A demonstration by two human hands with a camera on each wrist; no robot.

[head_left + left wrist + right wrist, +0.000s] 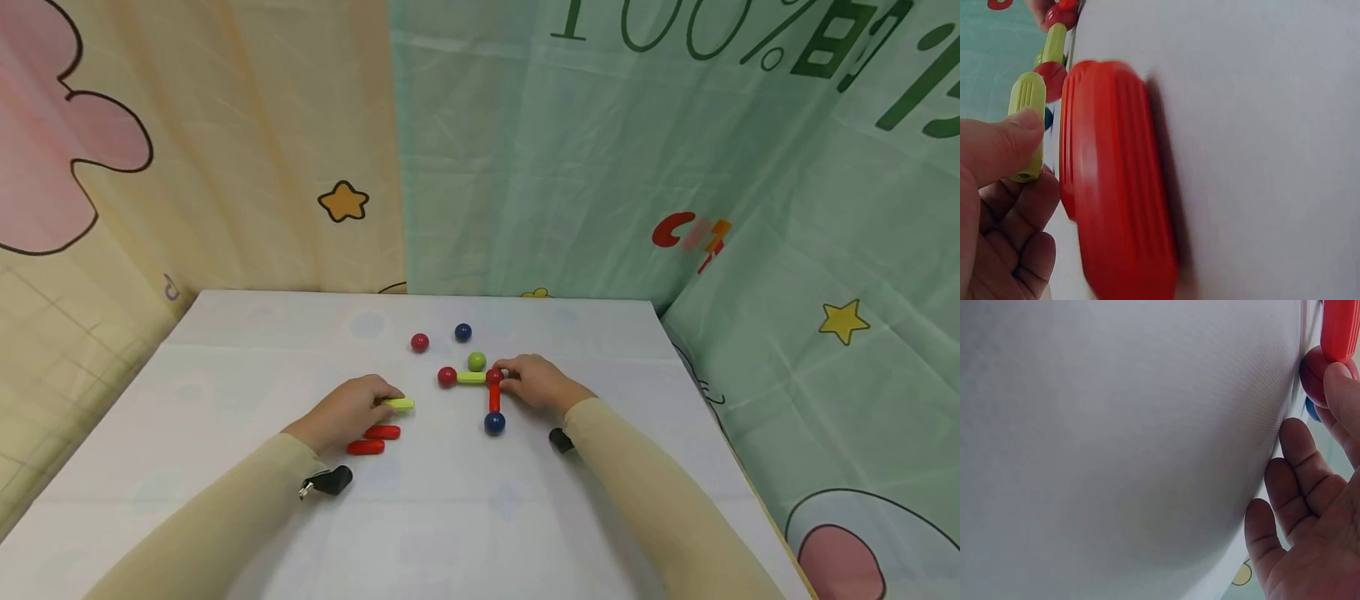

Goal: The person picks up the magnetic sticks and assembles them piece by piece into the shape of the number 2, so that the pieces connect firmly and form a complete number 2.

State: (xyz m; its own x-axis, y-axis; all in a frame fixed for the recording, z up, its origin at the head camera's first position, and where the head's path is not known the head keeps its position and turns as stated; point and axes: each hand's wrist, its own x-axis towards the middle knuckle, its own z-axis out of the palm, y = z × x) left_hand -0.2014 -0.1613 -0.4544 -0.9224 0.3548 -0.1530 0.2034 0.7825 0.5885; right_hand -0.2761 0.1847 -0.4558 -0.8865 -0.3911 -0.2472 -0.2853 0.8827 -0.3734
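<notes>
My left hand (347, 412) pinches a ribbed yellow-green rod (1027, 94) between thumb and fingers, its end hole showing in the left wrist view. Right beside that hand lie two red rods (383, 432), side by side on the table. At the centre is an L-shaped piece: a left red ball (447, 377), a yellow-green rod (471, 378), a corner red ball (493, 377), a red rod (494, 398) and a near blue ball (494, 424). Thumb and fingers of my right hand (536, 382) grip the corner ball, its other fingers spread loosely.
Behind the joined piece sit a loose green ball (477, 361), a red ball (420, 342) and a dark blue ball (463, 332). The white-covered table (420, 517) meets printed curtains (525, 167) at the back and sides. Black wrist devices (331, 480) hang below both sleeves.
</notes>
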